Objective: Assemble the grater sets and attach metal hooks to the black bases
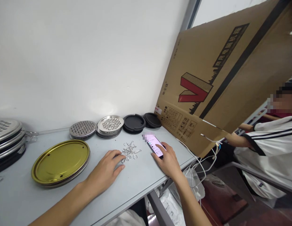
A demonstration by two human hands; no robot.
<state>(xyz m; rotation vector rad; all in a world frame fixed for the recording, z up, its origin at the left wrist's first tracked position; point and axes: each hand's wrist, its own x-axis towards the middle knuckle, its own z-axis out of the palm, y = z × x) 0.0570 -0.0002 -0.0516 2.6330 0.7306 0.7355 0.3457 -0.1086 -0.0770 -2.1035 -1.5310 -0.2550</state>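
Observation:
My left hand (107, 168) rests on the table with thumb and forefinger apart. Its fingertips lie beside, perhaps touching, a loose pile of small wire rings and clips (129, 151); I see nothing held in it. A smartphone (153, 142) with a lit screen lies at an angle to the right of the pile. My right hand (168, 160) spans the phone's near end, the thumb at its left edge and one fingertip over the screen. Left of my left hand sits a stack of round lids with a gold one (62, 161) on top.
Along the wall stand stacks of perforated metal grater discs (110, 123), another disc stack (82, 128) and black round rings (134, 123). More discs (8, 135) are at far left. A large cardboard box (183, 94) leans at right, near white cables (200, 166) and a seated person (275, 147).

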